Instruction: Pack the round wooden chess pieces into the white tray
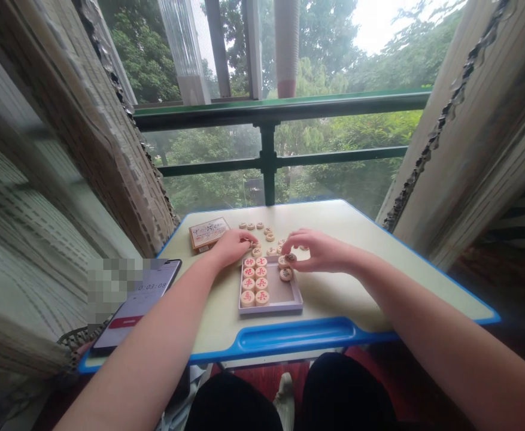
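Note:
My right hand (318,251) pinches a round wooden xiangqi piece (290,257) with dark characters between thumb and fingers, just above the tray's far right corner. My left hand (231,246) is curled at the far left of the tray, its fingertips against a loose piece (255,244). The shallow pale lilac tray (271,309) holds two columns of pieces (254,281) with red characters, and its right side shows bare floor. Other loose pieces (255,226) lie scattered beyond it, and one (286,274) rests on the tray's right rim.
A printed cardboard box (208,233) lies at the far left of the blue-edged cream table (343,299). A phone (136,305) showing a timer sits at the left edge. Beyond the table stand a green railing (269,158) and open window, with woven blinds on both sides.

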Demonstrator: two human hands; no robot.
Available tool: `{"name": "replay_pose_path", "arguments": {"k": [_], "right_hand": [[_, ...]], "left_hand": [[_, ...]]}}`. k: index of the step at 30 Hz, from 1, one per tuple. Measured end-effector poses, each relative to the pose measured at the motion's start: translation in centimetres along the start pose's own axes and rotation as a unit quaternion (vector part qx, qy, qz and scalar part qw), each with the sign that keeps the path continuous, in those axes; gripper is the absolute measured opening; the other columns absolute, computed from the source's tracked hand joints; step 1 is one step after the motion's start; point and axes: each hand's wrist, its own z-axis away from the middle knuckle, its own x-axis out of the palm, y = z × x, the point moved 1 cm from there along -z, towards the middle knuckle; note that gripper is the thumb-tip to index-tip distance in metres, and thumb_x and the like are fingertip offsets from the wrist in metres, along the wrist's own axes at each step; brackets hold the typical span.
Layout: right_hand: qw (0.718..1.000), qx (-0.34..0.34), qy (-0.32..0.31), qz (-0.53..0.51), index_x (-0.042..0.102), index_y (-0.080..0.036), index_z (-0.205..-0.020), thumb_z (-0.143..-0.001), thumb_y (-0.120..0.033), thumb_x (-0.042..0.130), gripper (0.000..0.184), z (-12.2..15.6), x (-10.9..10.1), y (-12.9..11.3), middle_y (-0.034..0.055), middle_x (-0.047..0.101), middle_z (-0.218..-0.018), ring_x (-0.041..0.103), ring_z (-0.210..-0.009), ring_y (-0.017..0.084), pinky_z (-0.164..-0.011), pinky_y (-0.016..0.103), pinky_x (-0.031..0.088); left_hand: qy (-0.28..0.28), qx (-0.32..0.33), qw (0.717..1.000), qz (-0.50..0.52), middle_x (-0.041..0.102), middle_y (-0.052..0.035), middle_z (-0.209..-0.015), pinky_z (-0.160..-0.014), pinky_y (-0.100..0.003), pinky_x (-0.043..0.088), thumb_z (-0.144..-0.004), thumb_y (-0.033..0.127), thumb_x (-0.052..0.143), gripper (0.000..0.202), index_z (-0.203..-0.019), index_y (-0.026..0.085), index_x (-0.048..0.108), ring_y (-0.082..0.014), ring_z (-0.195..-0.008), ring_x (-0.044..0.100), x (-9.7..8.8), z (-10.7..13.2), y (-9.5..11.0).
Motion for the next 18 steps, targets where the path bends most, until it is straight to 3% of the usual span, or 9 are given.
{"name": "replay_pose_path", "arguments": {"k": [6, 18], "right_hand": [[0.997, -0.049, -0.050, 0.015, 0.067, -0.020, -0.087, -0.068, -0.015, 0.063, 0.019, 0.0, 0.7, -0.6, 0.0034, 0.064, -0.087, 0.055, -0.083, 0.016, -0.084, 0.032, 0.042], [0.996, -0.070, -0.038, 0.037, 0.070, -0.020, -0.074, -0.071, -0.020, 0.063, 0.007, -0.2, 1.4, -0.7, 0.0036, 0.065, -0.090, 0.053, -0.080, 0.016, -0.093, 0.037, 0.032]], "left_hand": [[0.005, -0.003, 1.000, 0.011, 0.071, -0.0038, -0.089, -0.083, -0.030, 0.046, -0.069, 0.022, 0.051, 0.026, -0.085, 0.019, 0.072, -0.0197, -0.084, 0.062, 0.1, -0.2, -0.1], [0.000, -0.009, 1.000, -0.002, 0.071, -0.0034, -0.086, -0.078, -0.029, 0.047, -0.070, 0.023, 0.050, 0.027, -0.086, 0.017, 0.071, -0.0186, -0.081, 0.062, 0.1, -0.2, 0.0]]}}
